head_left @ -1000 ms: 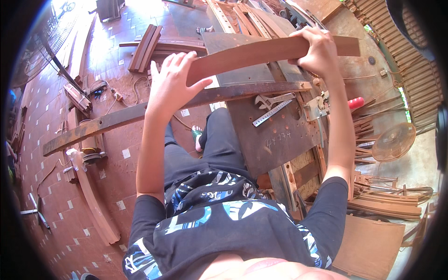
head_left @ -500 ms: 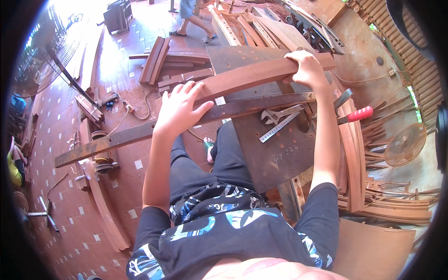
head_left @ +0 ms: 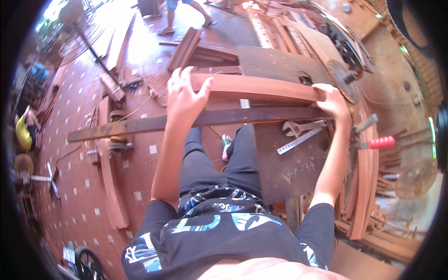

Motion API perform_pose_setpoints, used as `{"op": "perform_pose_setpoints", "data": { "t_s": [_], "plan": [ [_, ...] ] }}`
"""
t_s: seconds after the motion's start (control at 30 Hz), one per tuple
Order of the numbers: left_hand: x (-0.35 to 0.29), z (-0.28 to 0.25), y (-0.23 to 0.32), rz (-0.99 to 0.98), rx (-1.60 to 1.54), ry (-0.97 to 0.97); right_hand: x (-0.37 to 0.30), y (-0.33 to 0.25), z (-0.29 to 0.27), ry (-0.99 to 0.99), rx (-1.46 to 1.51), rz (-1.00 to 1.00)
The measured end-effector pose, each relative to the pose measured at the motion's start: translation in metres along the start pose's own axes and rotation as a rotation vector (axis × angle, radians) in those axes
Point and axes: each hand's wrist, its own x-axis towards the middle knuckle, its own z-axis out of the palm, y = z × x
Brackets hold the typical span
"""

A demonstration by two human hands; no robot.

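Note:
A gently curved, reddish-brown wooden piece (head_left: 256, 87) spans between my two hands above the dark metal machine table. At its left end my left hand (head_left: 185, 95) grips it, thumb toward me and fingers on the far side. My right hand (head_left: 330, 100) holds the right end, fingers bent over the top edge. Just nearer to me a long dark bar (head_left: 205, 117) runs across the table and far out to the left. Beyond my right hand stands a toothed circular saw blade (head_left: 337, 77); whether it turns I cannot tell.
An adjustable wrench (head_left: 298, 128) and a steel ruler (head_left: 301, 141) lie on the machine table (head_left: 284, 172). A red-handled clamp-like tool (head_left: 380, 143) sits at its right edge. Timber is stacked behind and at right. Another person's legs (head_left: 179, 16) show at the far back.
The wooden piece has come nearer to me, uncovering the saw blade. My left hand has shifted to its left end, my right hand to its right end. The view has also swung.

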Motion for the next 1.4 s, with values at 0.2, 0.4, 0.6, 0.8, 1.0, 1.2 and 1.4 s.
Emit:
{"op": "perform_pose_setpoints", "data": {
  "t_s": [0.2,0.4,0.6,0.8,1.0,1.2,1.4],
  "plan": [
    [-0.004,-0.019,0.004,-0.018,-0.118,0.215,-0.006,0.014,-0.001,0.051,0.197,-0.167],
    [-0.007,-0.022,0.010,-0.023,-0.178,0.201,-0.012,-0.052,0.017,-0.032,0.355,-0.227],
    [-0.015,-0.031,0.012,0.029,-0.026,0.260,-0.011,-0.077,0.010,-0.020,0.249,-0.283],
    [-0.015,-0.027,0.013,0.052,-0.007,0.223,-0.017,-0.075,0.006,-0.032,0.313,-0.286],
    [-0.019,-0.015,0.015,0.217,0.244,0.155,-0.013,-0.083,0.025,0.061,0.265,-0.211],
    [-0.023,-0.014,0.017,0.238,0.407,-0.013,-0.017,-0.111,0.053,0.256,0.264,-0.302],
    [-0.023,-0.015,0.016,0.226,0.355,-0.098,-0.016,-0.104,0.069,0.343,0.304,-0.275]
  ]
}}
